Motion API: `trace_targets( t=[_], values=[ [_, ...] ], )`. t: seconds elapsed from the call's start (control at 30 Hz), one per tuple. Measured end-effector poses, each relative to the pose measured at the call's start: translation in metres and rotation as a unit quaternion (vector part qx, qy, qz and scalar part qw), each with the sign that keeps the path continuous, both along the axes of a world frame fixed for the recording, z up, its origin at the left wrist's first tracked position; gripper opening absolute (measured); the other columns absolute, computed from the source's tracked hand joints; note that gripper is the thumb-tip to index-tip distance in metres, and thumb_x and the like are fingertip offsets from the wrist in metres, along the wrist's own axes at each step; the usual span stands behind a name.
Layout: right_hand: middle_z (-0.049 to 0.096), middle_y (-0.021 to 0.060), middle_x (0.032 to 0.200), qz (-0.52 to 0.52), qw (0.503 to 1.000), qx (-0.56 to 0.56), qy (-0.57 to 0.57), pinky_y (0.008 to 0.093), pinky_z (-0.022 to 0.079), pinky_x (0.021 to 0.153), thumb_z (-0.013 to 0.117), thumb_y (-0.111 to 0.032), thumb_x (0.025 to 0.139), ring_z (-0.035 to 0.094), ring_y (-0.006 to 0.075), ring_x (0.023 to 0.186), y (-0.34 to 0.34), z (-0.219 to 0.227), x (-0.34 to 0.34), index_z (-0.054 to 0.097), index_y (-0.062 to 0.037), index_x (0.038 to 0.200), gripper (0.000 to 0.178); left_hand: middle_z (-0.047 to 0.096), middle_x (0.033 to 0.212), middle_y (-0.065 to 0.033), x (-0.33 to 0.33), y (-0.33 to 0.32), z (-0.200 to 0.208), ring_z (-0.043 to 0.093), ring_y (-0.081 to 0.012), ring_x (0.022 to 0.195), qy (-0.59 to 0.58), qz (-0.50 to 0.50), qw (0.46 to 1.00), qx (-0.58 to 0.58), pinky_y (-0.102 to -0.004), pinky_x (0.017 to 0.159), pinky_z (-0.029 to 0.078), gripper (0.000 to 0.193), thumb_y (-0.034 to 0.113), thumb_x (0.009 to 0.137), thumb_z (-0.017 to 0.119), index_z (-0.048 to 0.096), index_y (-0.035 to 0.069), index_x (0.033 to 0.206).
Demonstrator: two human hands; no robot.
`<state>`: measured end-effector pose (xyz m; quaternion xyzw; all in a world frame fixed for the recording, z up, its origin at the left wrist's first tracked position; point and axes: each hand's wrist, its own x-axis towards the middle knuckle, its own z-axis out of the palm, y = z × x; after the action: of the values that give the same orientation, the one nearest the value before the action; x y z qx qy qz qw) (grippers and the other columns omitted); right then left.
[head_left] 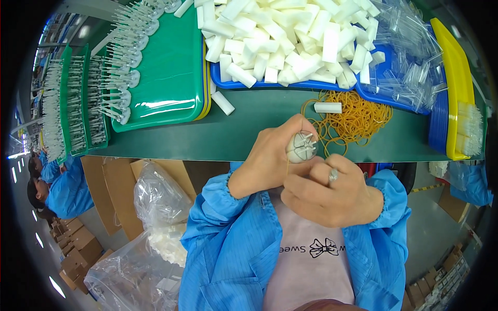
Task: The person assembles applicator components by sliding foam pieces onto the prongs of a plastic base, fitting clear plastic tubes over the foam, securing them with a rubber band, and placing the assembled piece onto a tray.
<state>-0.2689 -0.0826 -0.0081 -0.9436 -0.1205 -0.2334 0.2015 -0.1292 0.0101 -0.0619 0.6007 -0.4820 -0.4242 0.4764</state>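
Observation:
Near the table's front edge, my left hand [267, 158] is closed around a white, rounded piece with several thin prongs [302, 146], seen end-on. Its lower part is hidden by my fingers. My right hand [334, 192], wearing a ring, is curled just below and to the right of it, fingertips pinched. From those fingertips a thin yellowish rubber band [287, 168] stretches up toward the white piece. Beyond my hands lies a pile of loose rubber bands [358, 119], with a white foam block [328, 108] resting on it.
A blue tray [223, 78] heaped with white foam blocks [290, 41] stands at the back. Clear plastic pieces [410, 62] fill another to its right. Left are a green tray [171, 78] edged with pronged white parts [129, 57] and filled green racks [78, 103]. Another foam block [223, 103] lies nearby.

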Motion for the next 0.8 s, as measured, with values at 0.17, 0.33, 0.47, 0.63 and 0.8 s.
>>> trace_targets(
  t=[0.17,0.33,0.47,0.63,0.8],
  values=[
    [0.052,0.0017,0.08,-0.13,0.991,-0.004,0.0,0.031,0.036,0.061,0.073,-0.011,0.061,0.047,0.0173,0.069,-0.013,0.003,-0.018,0.062,-0.008,0.074,0.017,0.058,0.082,-0.0043,0.01,0.016,0.001,0.057,-0.0129,0.073,0.354,-0.01,0.935,-0.026,-0.0257,0.067,0.046,0.041,-0.001,0.069,0.069,0.047,0.007,0.102],
    [0.059,0.0042,0.08,-0.151,0.968,0.115,0.166,0.0406,0.043,0.072,0.074,-0.009,0.066,0.058,0.0226,0.072,-0.027,-0.001,-0.024,0.067,-0.0053,0.08,0.016,0.055,0.082,-0.0042,0.004,0.013,-0.007,0.055,-0.0155,0.076,0.566,0.084,0.81,-0.129,-0.0297,0.067,0.047,0.067,0.031,0.074,0.078,0.043,0.004,0.124],
    [0.062,0.0038,0.067,0.169,0.862,0.465,0.113,0.0472,0.033,0.105,0.072,-0.015,0.078,0.064,0.0222,0.078,-0.031,-0.016,-0.028,0.072,-0.0034,0.086,0.014,0.052,0.077,-0.0051,-0.001,0.012,-0.016,0.053,-0.0178,0.071,0.618,0.12,0.763,-0.145,-0.0322,0.065,0.046,0.073,0.063,0.087,0.048,0.042,0.004,0.129],
    [0.068,0.0127,0.085,0.176,0.657,0.733,0.025,0.0484,0.046,0.092,0.059,-0.005,0.085,0.067,0.0266,0.077,-0.024,-0.037,-0.036,0.066,0.0024,0.099,0.017,0.052,0.068,-0.0066,-0.002,0.012,-0.002,0.051,-0.0176,0.063,0.604,0.103,0.78,-0.13,-0.03,0.06,0.044,0.087,0.075,0.086,0.018,0.043,0.003,0.129],
    [0.037,0.0225,0.14,0.103,0.443,0.884,0.103,0.0273,0.057,0.06,0.051,0.004,0.086,0.066,0.0241,0.079,-0.019,-0.041,-0.026,0.034,-0.0029,0.14,0.058,0.056,0.06,-0.0078,-0.011,0.017,0.005,0.05,-0.0172,0.053,0.322,0.145,0.932,-0.077,-0.029,0.053,0.042,0.092,0.073,0.088,0.013,0.044,-0.003,0.128]
  ],
)
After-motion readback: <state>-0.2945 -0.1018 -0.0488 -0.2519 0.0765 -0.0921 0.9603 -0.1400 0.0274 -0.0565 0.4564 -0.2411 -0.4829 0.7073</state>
